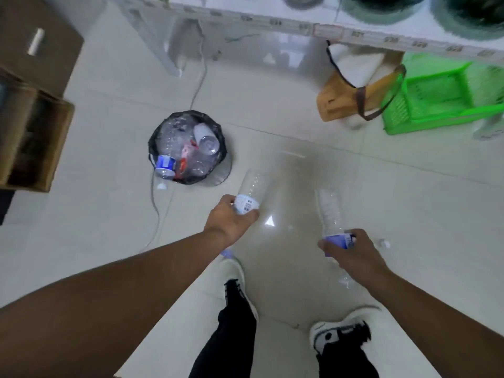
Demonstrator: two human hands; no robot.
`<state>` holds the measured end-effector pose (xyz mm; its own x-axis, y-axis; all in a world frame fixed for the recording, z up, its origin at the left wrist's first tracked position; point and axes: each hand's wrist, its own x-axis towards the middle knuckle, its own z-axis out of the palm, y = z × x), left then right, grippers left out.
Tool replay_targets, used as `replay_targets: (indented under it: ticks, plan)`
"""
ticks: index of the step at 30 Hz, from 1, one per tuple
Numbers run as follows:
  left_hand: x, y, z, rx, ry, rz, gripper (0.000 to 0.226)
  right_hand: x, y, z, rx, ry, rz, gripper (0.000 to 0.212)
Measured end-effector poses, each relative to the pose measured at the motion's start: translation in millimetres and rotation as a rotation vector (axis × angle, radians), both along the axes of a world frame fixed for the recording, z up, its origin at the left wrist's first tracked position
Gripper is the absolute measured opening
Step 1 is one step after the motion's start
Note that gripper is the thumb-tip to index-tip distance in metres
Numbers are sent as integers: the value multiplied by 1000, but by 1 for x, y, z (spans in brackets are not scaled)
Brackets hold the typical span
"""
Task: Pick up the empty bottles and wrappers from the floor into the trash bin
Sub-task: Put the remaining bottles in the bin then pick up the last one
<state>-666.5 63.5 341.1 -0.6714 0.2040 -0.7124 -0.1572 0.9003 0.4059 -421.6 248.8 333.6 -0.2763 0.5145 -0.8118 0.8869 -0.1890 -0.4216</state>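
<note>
My left hand [231,218] grips a clear empty bottle [252,186] by its white label, base pointing away from me. My right hand [351,251] grips a second clear bottle [328,211] around its blue label, also held above the floor. The trash bin [218,133], lined with a black bag, stands on the floor ahead and to the left of both hands. It holds several clear bottles, a blue-labelled bottle, a can and red wrappers. A small white bottle cap [385,244] lies on the tiles just right of my right hand.
Cardboard boxes [35,137] stand at the left. A grey cable [155,203] runs over the floor past the bin. A green plastic basket [436,96] and a tan bag [343,102] sit under a white shelf [300,25] at the back right. My feet are below.
</note>
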Motion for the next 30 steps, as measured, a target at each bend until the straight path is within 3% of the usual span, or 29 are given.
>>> replay_targets:
  ticks: [6,11,15,26,30]
  plan:
    - [-84,-138,23,34,-50,188,56,-134,-93,20,-92,-2,104,71]
    - [-155,-192,44,121,-42,350,55,-243,-123,43,-90,29,235,64]
    - [-192,-199,45,169,-61,493,53,-308,-126,52,-26,20,361,64]
    - [-252,-157,-14,66,20,547,64,-433,-83,-4,25,15,594,82]
    - [-281,-133,-52,3,34,511,66,-464,-75,-33,217,-33,795,87]
